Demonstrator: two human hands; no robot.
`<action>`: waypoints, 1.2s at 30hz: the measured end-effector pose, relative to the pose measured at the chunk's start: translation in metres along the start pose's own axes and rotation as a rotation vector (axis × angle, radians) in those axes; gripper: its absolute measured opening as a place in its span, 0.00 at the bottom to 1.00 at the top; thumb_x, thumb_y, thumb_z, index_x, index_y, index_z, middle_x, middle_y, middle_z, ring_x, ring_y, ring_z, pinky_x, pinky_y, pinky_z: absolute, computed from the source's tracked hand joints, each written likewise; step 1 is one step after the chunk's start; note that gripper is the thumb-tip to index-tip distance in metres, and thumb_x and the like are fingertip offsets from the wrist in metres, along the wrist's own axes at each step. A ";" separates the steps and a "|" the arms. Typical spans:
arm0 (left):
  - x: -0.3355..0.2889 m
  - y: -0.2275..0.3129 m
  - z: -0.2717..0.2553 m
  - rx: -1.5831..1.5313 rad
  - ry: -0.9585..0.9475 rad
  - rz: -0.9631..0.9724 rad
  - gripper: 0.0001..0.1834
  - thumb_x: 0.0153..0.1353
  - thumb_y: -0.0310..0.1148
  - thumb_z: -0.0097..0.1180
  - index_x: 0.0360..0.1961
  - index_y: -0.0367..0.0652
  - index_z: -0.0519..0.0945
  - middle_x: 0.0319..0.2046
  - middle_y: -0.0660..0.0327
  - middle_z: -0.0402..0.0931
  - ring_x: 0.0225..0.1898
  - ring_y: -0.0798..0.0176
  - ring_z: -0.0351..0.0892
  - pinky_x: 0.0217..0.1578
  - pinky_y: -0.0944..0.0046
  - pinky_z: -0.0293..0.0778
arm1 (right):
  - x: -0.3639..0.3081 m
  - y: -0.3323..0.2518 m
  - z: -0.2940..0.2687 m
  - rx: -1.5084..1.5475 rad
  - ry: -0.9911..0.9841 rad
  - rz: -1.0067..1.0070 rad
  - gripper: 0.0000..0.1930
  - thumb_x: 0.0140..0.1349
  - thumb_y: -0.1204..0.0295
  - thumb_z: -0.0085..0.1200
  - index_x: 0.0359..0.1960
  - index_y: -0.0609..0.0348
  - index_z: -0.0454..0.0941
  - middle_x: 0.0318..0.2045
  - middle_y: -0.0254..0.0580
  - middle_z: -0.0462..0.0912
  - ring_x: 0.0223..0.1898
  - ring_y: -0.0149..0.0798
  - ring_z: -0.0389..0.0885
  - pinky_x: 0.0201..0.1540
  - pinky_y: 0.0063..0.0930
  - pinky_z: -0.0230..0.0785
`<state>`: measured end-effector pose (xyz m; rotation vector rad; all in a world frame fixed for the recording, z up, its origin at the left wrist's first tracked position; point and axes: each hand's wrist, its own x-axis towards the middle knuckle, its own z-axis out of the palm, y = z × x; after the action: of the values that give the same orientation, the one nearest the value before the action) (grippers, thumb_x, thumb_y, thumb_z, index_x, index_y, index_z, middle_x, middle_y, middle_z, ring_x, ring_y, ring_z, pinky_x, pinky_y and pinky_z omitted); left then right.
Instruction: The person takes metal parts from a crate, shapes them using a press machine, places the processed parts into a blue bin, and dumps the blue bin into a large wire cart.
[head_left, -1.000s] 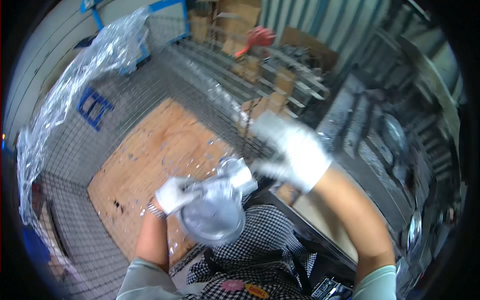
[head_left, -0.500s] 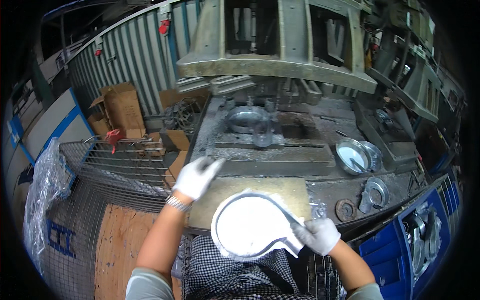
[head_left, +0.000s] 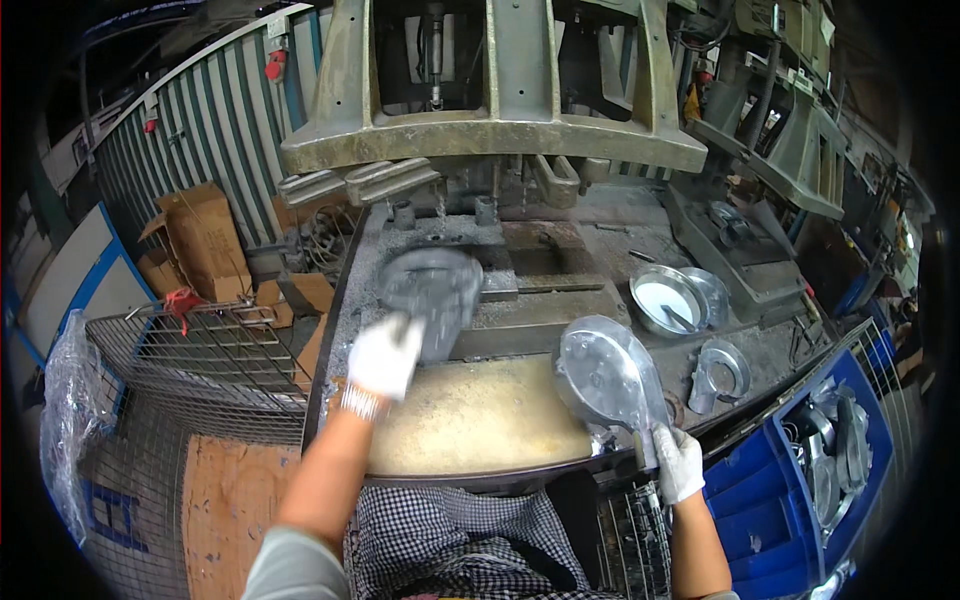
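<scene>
My right hand (head_left: 680, 465), in a white glove, grips the narrow neck of a snail-shaped metal casting (head_left: 603, 372). The casting's round, shallow body tilts over the right end of a pale board (head_left: 470, 420). My left hand (head_left: 385, 358), also gloved, is closed at the near end of a second grey casting (head_left: 430, 285), which is smeared by motion. That one hangs over the press bed (head_left: 530, 330), its round end pointing away from me. The left fingertips are blurred.
Overhead looms a heavy press frame (head_left: 500, 143). To the right are a metal bowl (head_left: 668, 300) of whitish liquid, a ring-shaped part (head_left: 722, 372) and a blue crate (head_left: 760, 490) holding several metal parts. A wire cage (head_left: 200, 350) stands left.
My right hand has moved its casting from above my lap up and right, over the table. The left hand has reached forward and now has the second casting. The view has shifted somewhat.
</scene>
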<state>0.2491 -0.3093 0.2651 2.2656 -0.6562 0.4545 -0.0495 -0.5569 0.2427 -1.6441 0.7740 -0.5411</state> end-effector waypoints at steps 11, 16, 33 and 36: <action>-0.148 -0.034 -0.028 0.051 -0.053 0.056 0.15 0.53 0.39 0.56 0.13 0.45 0.72 0.10 0.56 0.70 0.13 0.51 0.71 0.16 0.57 0.67 | 0.153 -0.077 0.202 -0.665 -0.112 -0.273 0.27 0.61 0.48 0.37 0.42 0.61 0.76 0.37 0.61 0.77 0.43 0.59 0.74 0.46 0.43 0.65; -0.146 -0.035 -0.030 0.082 -0.041 0.130 0.11 0.49 0.34 0.61 0.17 0.44 0.73 0.12 0.56 0.70 0.14 0.52 0.71 0.16 0.58 0.67 | 0.165 -0.107 0.239 -0.802 -0.176 -0.281 0.27 0.60 0.47 0.38 0.47 0.55 0.75 0.41 0.58 0.77 0.47 0.55 0.74 0.50 0.41 0.65; -0.142 -0.038 -0.027 -0.037 -0.034 0.119 0.15 0.45 0.33 0.62 0.10 0.43 0.70 0.09 0.56 0.67 0.12 0.53 0.69 0.14 0.57 0.64 | 0.180 -0.113 0.250 -1.002 -0.084 -0.288 0.27 0.53 0.46 0.47 0.40 0.58 0.80 0.40 0.53 0.79 0.45 0.51 0.77 0.49 0.36 0.68; -0.144 -0.038 -0.026 -0.041 -0.029 0.115 0.14 0.46 0.32 0.62 0.11 0.43 0.70 0.09 0.56 0.67 0.12 0.52 0.69 0.14 0.57 0.64 | 0.178 -0.115 0.245 -0.930 -0.139 -0.296 0.33 0.51 0.39 0.47 0.38 0.60 0.80 0.38 0.55 0.79 0.44 0.52 0.77 0.47 0.37 0.68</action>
<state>0.1509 -0.2211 0.1908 2.2073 -0.8062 0.4594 0.2675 -0.5136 0.2922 -2.6532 0.7215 -0.2591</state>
